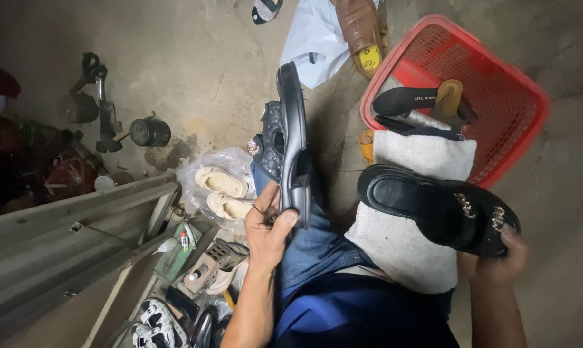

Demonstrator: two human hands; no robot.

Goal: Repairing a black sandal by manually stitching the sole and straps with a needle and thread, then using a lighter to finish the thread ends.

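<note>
Head view: left hand (270, 225) grip clenched on black sandal (294, 138) at its heel, long axis pointing away, edge-up; right hand (497, 261) grip grasping second black sandal (436, 207) lying crosswise over towel-covered lap, toe at grip.

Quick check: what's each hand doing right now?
Left hand: closed on the heel end of a black sandal, held on edge.
Right hand: closed on the toe end of a black buckled sandal.
</note>
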